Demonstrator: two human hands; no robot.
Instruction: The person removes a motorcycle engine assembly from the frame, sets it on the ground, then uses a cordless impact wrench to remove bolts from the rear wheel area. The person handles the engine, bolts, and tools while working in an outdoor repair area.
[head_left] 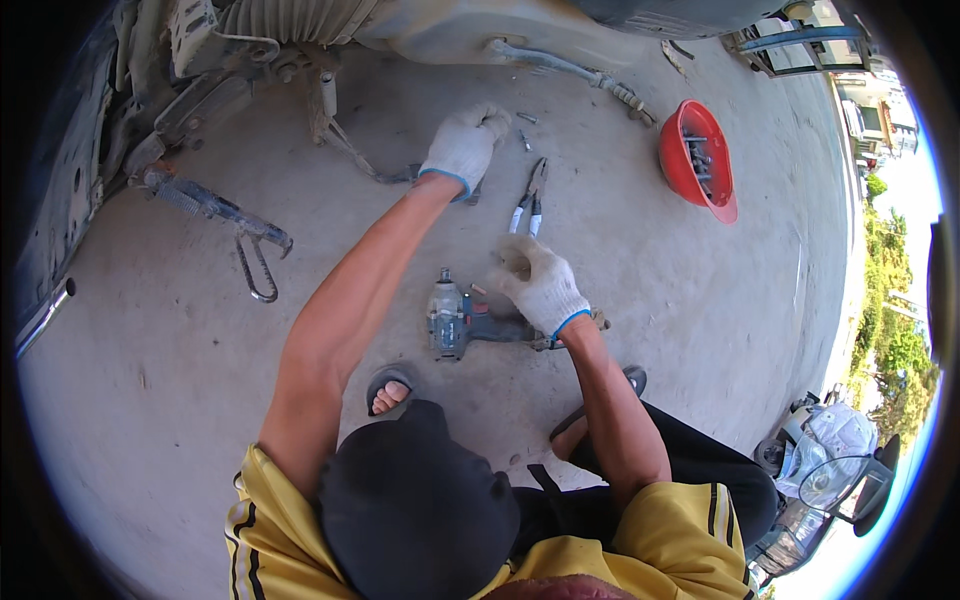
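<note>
My left hand point(466, 148), in a white work glove with a blue cuff, is closed above the concrete floor; its fingers hide whatever they may hold. Beneath its wrist shows a dark metal bar point(395, 177). Two small bolts point(526, 140) lie just right of that hand. My right hand point(545, 287), gloved alike, hovers by the handle of a cordless impact wrench point(446, 318), fingers loosely curved with a gap between them. Just beyond it rests a pair of pliers point(539, 180) with white-wrapped handles. A small copper-coloured piece point(478, 289) is beside the wrench.
An upturned red hard hat point(671, 160) holds several bolts at the right. Dusty vehicle parts point(420, 35) extend along the far side. At the left a stand with a spring point(200, 200) juts out over the floor. A parked scooter point(830, 450) is at the right rim.
</note>
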